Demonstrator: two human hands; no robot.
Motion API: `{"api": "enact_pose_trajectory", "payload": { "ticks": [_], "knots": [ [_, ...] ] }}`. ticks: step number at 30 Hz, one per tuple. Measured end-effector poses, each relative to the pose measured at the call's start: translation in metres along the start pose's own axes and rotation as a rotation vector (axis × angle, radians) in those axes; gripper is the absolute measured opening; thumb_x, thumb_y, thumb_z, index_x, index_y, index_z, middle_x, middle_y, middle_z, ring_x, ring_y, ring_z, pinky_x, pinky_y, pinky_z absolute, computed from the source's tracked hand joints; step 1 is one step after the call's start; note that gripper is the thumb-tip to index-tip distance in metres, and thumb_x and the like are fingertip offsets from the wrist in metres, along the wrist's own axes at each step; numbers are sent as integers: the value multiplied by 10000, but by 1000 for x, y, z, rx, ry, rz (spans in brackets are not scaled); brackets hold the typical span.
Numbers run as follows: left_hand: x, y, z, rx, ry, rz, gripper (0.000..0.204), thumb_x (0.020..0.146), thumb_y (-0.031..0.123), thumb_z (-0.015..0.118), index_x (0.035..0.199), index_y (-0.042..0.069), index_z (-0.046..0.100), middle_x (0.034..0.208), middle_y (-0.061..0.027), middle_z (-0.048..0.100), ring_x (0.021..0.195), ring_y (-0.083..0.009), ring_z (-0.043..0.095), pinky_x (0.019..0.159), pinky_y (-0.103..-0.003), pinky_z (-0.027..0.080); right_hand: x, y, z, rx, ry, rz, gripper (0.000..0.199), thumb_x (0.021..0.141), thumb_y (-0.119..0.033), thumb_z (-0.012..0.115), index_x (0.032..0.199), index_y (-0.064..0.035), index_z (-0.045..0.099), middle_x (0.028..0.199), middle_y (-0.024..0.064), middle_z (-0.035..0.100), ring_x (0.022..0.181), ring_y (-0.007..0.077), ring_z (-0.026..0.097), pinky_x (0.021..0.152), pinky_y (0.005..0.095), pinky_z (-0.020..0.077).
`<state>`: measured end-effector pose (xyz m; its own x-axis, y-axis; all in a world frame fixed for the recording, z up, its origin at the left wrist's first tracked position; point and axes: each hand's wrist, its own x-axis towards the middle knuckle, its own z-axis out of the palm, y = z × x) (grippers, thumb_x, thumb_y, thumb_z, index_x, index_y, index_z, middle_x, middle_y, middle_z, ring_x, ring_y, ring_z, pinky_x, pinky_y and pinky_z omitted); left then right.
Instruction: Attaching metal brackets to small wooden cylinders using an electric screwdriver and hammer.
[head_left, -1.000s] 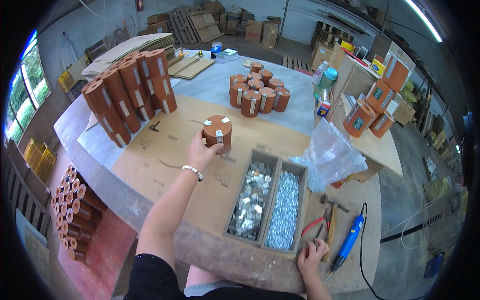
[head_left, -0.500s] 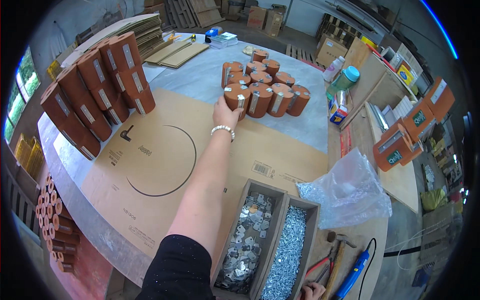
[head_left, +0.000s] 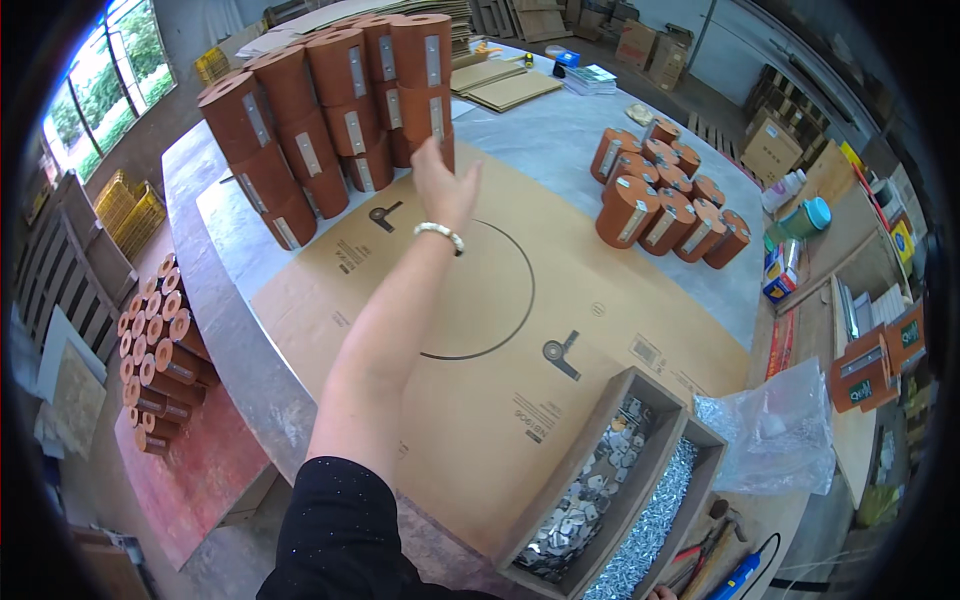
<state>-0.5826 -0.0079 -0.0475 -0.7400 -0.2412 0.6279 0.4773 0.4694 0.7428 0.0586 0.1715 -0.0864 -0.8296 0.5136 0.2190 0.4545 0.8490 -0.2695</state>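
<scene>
My left hand (head_left: 446, 190), with a beaded bracelet on its wrist, reaches to the stacked terracotta-coloured cylinders (head_left: 345, 120) at the back left. Its fingers are stretched out and its thumb stands apart, with nothing in them. The fingertips overlap the stack's lower right cylinder; touching or not, I cannot tell. Each cylinder carries a metal strip on its side. A shorter group of the same cylinders (head_left: 628, 213) stands to the right, small metal tabs on several tops. Only a sliver of my right hand (head_left: 661, 594) shows at the lower edge, beside the tools; its fingers are hidden.
A flat cardboard sheet (head_left: 480, 400) covers the near table. On it stands a two-part wooden box (head_left: 668, 407) with metal tabs and screws. Rightward are a plastic bag (head_left: 775, 440), a hammer (head_left: 722, 540) and a blue corded tool (head_left: 738, 577). More cylinders (head_left: 165, 350) lie lower left.
My left hand has left the right-hand group's front cylinder and swung over to the left stack, its fingers now spread. The view has turned left, and my right hand has mostly slipped out of the picture.
</scene>
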Motion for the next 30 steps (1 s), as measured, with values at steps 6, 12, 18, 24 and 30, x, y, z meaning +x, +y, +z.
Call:
{"api": "enact_pose_trajectory", "payload": {
  "ticks": [6,12,18,24,30],
  "knots": [
    [38,-33,-30,230,-48,-313,982,551,328,834,1299,-4,291,1283,-251,373,1180,-374,411,996,-400,372,-1,-4,-1,-25,-22,34,376,718,-162,623,1049,-8,533,1093,181,478,1039,357,417,908,454,313],
    [59,-60,8,238,-24,-325,1058,498,315,859,1300,-8,249,1272,-265,375,1166,-392,414,992,-413,375,-2,-3,-2,-75,-78,78,369,740,-170,602,1065,-9,534,1111,169,466,1074,347,404,935,428,301],
    [77,-84,37,187,94,-320,984,483,290,861,1220,-15,284,1201,-259,420,1114,-401,444,953,-432,404,3,-16,-3,59,-112,358,274,853,-143,449,1086,-21,525,1157,145,419,1115,306,390,980,385,285],
    [66,-63,27,214,67,-286,900,523,286,820,1193,-33,310,1169,-268,441,1076,-409,470,936,-427,411,7,-16,-4,60,-122,298,279,848,-141,471,1096,-23,520,1167,156,416,1119,317,388,979,385,292],
    [15,-32,-5,73,-22,-197,826,541,255,794,1159,-44,333,1125,-262,468,1044,-400,491,887,-413,417,5,-7,-6,-18,-75,56,350,769,-144,586,1095,-29,530,1127,166,468,1066,331,429,933,416,337]
  ]
}}
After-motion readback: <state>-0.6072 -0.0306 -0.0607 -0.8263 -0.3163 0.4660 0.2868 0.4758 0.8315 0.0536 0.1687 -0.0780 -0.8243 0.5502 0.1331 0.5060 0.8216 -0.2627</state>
